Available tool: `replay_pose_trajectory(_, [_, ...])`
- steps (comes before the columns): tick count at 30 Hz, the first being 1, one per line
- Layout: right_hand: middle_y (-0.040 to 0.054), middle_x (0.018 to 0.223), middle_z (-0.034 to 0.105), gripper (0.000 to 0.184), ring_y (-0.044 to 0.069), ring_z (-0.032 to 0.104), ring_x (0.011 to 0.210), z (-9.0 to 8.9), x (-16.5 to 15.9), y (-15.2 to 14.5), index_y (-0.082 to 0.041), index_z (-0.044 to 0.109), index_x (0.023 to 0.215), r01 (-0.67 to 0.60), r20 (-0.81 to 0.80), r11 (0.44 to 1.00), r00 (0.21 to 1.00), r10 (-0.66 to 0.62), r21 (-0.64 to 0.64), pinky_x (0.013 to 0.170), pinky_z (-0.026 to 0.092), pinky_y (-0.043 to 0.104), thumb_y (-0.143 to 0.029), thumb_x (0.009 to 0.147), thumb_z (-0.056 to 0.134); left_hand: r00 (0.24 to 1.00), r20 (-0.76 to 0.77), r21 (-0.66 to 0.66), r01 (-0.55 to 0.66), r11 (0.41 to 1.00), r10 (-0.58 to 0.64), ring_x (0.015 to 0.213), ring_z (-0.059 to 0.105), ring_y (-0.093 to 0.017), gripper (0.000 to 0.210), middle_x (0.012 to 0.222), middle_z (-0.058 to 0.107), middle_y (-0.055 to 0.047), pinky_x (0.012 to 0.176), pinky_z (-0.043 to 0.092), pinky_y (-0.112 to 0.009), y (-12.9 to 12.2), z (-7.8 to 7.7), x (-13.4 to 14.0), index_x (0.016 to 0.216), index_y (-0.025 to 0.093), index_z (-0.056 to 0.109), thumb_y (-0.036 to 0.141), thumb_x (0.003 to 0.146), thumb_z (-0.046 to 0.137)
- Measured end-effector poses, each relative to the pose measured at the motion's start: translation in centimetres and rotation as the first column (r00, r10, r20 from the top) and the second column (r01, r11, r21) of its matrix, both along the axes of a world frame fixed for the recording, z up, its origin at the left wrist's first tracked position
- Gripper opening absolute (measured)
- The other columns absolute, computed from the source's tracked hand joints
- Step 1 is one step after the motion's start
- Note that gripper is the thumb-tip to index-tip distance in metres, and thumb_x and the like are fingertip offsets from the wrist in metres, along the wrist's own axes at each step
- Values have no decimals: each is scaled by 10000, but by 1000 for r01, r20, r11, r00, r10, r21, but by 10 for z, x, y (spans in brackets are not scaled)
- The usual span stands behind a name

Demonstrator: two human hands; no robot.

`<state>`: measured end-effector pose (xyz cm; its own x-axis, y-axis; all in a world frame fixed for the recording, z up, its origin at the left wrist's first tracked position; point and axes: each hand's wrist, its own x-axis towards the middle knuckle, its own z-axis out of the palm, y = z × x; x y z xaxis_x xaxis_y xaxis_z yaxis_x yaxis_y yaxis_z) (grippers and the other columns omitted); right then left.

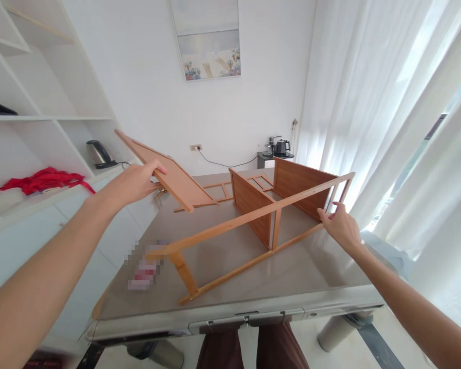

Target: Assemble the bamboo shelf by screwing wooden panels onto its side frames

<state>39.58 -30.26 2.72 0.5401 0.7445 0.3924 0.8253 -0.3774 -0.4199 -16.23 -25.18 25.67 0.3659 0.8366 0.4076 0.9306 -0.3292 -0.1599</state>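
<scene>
Gripping a loose wooden panel (172,179) with the left hand (140,179), the right hand (341,225) at the wooden rack (230,225).

The panel slants across the picture left of centre, its upper end raised well clear of the worktop (292,277); its near edge is clamped between the left thumb on the upper face and the other fingers beneath, the board running to the upper left and lower right of that hold. Right of centre, the right hand's fingers are parted beside the rack's right end; whether they touch its lower rail, I cannot tell. The rack lies on its side, with a middle shelf (251,207) and an end shelf (295,179) fixed across it. Behind, a ladder-like piece (225,191) is partly hidden by the middle shelf.
</scene>
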Motion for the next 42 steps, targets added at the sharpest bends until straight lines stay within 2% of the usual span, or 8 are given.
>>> replay_pose_trajectory(3, [77,875,703,616,291,665,763,-14,-21,-29,-164,411,1408,-84,18,984,996,82,160,612,420,355,-547,929,466,999,-31,-53,24,998,-26,794,623,-170,342,924,701,-16,687,429,-228,4,2,4,1205,210,536,404,924,520])
replay_pose_trajectory(7, [24,810,684,465,205,618,601,-21,-60,-54,-245,529,1283,-248,23,945,968,249,214,581,425,327,-532,918,490,1000,-30,-143,0,990,-4,837,648,-186,351,984,716,-21,683,435,-228,22,-2,10,1090,225,585,467,839,625])
replay_pose_trajectory(11, [-3,770,652,295,143,580,553,-22,-120,-64,-278,634,1043,-538,12,822,838,545,186,573,451,280,-503,949,469,999,-35,-248,19,968,-28,840,673,-196,327,968,731,-21,651,428,-225,41,-11,11,1020,238,599,453,786,676])
replay_pose_trajectory(14, [5,789,653,270,152,617,659,-24,-174,-59,-265,643,962,-718,-77,669,668,740,192,625,470,266,-438,986,438,999,-37,-255,11,967,-21,794,676,-205,360,907,726,-27,623,433,-241,49,-20,11,1006,241,614,471,745,709])
replay_pose_trajectory(18, [-3,761,654,235,150,581,596,-26,-237,-35,-249,661,1017,-820,-132,539,522,843,195,624,458,280,-402,965,491,997,-69,-292,25,956,-47,770,672,-204,357,881,718,-36,621,443,-251,56,-32,13,1019,229,616,405,730,728])
replay_pose_trajectory(23, [-6,792,684,212,145,596,613,-31,-289,-5,-244,675,1017,-857,-141,464,443,886,223,628,457,271,-376,949,525,991,-113,-374,30,927,-77,769,675,-191,321,868,726,-21,631,454,-244,62,-46,15,1007,233,619,293,714,734])
replay_pose_trajectory(30, [10,838,676,236,142,617,682,-45,-313,-19,-249,681,989,-900,-139,359,333,933,249,621,454,242,-382,985,486,983,-166,-365,11,931,-77,749,661,-193,384,872,717,-16,596,419,-249,58,-48,7,1066,251,627,298,702,740])
replay_pose_trajectory(42, [-20,955,674,139,135,640,732,-38,-317,-49,-277,692,1004,-979,14,176,176,984,-98,662,397,252,-278,893,609,981,-133,-447,69,892,-142,809,650,-184,380,911,723,0,651,420,-235,49,-50,0,972,247,649,279,629,810])
